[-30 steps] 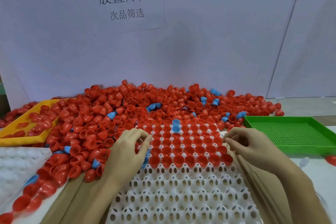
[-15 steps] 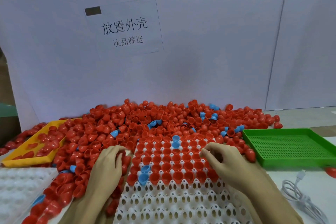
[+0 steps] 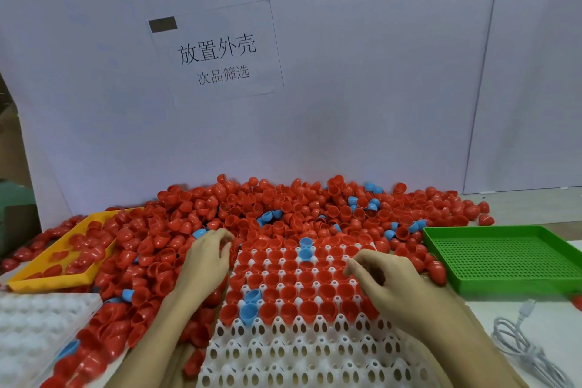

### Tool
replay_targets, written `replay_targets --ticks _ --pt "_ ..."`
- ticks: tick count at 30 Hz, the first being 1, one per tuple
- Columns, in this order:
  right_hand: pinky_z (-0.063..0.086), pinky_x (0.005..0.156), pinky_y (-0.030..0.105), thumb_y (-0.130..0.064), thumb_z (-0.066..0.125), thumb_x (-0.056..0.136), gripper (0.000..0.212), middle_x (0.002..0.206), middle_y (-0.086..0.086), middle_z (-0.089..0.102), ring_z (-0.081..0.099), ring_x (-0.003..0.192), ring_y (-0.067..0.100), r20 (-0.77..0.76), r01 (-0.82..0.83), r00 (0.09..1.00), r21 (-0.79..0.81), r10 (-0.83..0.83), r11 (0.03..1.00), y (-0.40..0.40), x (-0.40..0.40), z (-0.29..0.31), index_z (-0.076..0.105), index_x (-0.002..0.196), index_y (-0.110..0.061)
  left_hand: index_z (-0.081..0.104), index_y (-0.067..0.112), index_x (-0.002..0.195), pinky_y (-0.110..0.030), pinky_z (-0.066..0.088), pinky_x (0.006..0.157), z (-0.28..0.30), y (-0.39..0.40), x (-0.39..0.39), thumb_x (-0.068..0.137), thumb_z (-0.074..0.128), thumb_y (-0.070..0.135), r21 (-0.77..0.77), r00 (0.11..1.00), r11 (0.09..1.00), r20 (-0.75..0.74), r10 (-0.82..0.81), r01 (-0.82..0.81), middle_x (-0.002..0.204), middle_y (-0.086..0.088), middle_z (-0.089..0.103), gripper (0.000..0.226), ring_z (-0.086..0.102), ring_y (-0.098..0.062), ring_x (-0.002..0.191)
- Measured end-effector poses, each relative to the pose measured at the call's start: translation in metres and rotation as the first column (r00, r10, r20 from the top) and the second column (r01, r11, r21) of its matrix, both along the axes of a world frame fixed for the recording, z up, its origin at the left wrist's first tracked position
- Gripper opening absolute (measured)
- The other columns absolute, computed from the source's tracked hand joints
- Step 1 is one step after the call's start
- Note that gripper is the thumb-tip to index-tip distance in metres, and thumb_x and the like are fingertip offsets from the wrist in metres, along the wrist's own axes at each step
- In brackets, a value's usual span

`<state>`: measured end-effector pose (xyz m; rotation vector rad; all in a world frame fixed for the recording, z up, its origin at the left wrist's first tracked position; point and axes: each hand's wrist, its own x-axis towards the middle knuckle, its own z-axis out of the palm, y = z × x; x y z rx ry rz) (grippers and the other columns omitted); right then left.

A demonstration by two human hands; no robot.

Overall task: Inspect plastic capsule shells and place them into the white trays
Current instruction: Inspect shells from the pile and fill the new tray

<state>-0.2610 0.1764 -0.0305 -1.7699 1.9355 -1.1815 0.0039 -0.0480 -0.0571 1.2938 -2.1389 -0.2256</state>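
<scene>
While a white backing board (image 3: 346, 88) is standing upright well beyond both hands, its foot is being crowded by a broad heap of red and blue capsule shells (image 3: 283, 208), which is spreading from the far left of the bench to the far right and is leaving no bare strip between board and hands. Nearer, the central white tray (image 3: 299, 353) is lying directly under and between the hands; its far rows are being occupied by seated shells (image 3: 302, 290), mostly red with a few blue, while its near rows are being left as open sockets toward the wrists. Its far edge is being buried by the heap, and its left edge is being hemmed by loose shells. To the right of the right hand, a green perforated tray (image 3: 504, 258) is sitting just beside the heap, its near-left corner being touched by stray red shells. To the left of the left hand, a yellow tray (image 3: 47, 280) is being partly overrun by shells, and a second white tray (image 3: 37, 324) is lying nearer the wrist side. A white cable (image 3: 519, 343) is being left coiled on bare bench right of the right forearm.

The left hand (image 3: 206, 257) is being rested, fingers curled, on the loose shells just left of the central tray; whether anything is being pinched cannot be told. The right hand (image 3: 387, 280) is being held over the tray's filled right rows, fingers bent downward onto the shells; a grip cannot be confirmed.
</scene>
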Motion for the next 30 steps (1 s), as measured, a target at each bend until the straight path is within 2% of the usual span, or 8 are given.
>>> replay_targets --ticks 5,8,11,17,22,25,28,30 --pt "0.04 0.059 0.02 -0.026 0.058 0.108 0.026 0.061 -0.005 0.058 0.05 0.055 0.002 0.021 0.004 1.0 -0.002 -0.004 1.0 0.0 -0.001 -0.001 0.075 0.091 -0.017 0.073 0.03 0.122 -0.032 0.048 0.103 0.007 -0.03 -0.028 0.107 0.056 0.03 0.154 0.975 0.967 0.059 -0.215 0.204 0.118 0.01 0.067 0.023 0.059 -0.008 0.113" --pt "0.042 0.06 0.027 -0.029 0.057 0.107 0.026 0.068 0.008 0.064 0.049 0.057 0.004 0.032 -0.004 0.999 -0.003 0.004 1.0 0.001 -0.003 0.0 0.074 0.09 -0.02 0.077 0.029 0.118 -0.041 0.046 0.108 0.005 -0.041 -0.034 0.108 0.052 0.041 0.156 0.953 0.969 0.209 -0.22 0.19 0.118 0.009 0.068 0.029 0.055 -0.014 0.118" --pt "0.044 0.06 0.03 -0.029 0.058 0.107 0.026 0.07 0.01 0.065 0.05 0.057 0.005 0.032 -0.005 0.999 -0.014 0.005 1.0 0.0 -0.003 -0.002 0.074 0.089 -0.019 0.078 0.021 0.104 -0.048 0.043 0.11 0.001 -0.045 -0.038 0.11 0.046 0.039 0.174 0.954 0.968 0.212 -0.214 0.178 0.106 0.009 0.07 0.038 0.055 -0.012 0.111" --pt "0.043 0.059 0.022 -0.027 0.059 0.106 0.024 0.062 -0.005 0.06 0.052 0.057 0.003 0.034 0.005 0.999 -0.02 -0.005 1.0 -0.001 -0.004 -0.003 0.074 0.089 -0.021 0.08 0.019 0.105 -0.043 0.041 0.11 0.005 -0.026 -0.032 0.108 0.054 0.024 0.007 0.984 0.987 -0.07 -0.162 0.163 0.108 0.011 0.073 0.027 0.057 -0.015 0.109" --pt "0.044 0.058 0.019 -0.022 0.061 0.106 0.021 0.062 -0.009 0.063 0.054 0.056 0.002 0.119 0.014 0.993 -0.033 -0.01 0.999 -0.001 0.0 -0.002 0.076 0.091 -0.02 0.081 0.023 0.109 -0.03 0.046 0.107 0.023 0.04 -0.034 0.1 0.069 0.019 -0.191 0.916 0.954 -0.287 -0.281 0.232 0.111 0.018 0.072 0.015 0.06 -0.004 0.113" --pt "0.052 0.064 0.021 -0.021 0.063 0.103 0.012 0.078 -0.002 0.072 0.067 0.067 0.008 0.246 -0.023 0.969 -0.048 0.034 0.999 0.0 0.006 0.004 0.073 0.109 -0.024 0.081 0.025 0.109 -0.022 0.05 0.104 0.026 0.087 -0.034 0.097 0.072 0.022 -0.173 0.831 0.899 -0.341 -0.439 0.403 0.112 0.021 0.072 0.016 0.066 -0.003 0.115" --pt "0.061 0.082 0.027 -0.022 0.068 0.1 0.047 0.118 -0.003 0.074 0.076 0.101 0.013 0.44 -0.231 0.873 -0.009 0.212 0.973 0.004 0.011 0.012 0.056 0.142 -0.037 0.082 0.028 0.11 -0.021 0.05 0.102 0.024 0.12 -0.036 0.098 0.073 0.027 -0.134 0.73 0.792 -0.322 -0.603 0.595 0.114 0.02 0.073 0.015 0.069 -0.007 0.115" --pt "0.059 0.091 0.024 -0.021 0.07 0.1 0.057 0.133 -0.013 0.069 0.071 0.118 0.012 0.461 -0.367 0.827 0.006 0.323 0.93 0.008 0.013 0.015 0.05 0.149 -0.041 0.082 0.025 0.108 -0.021 0.051 0.099 0.021 0.132 -0.038 0.097 0.075 0.027 -0.092 0.676 0.742 -0.35 -0.649 0.664 0.112 0.017 0.075 0.013 0.071 -0.011 0.113"
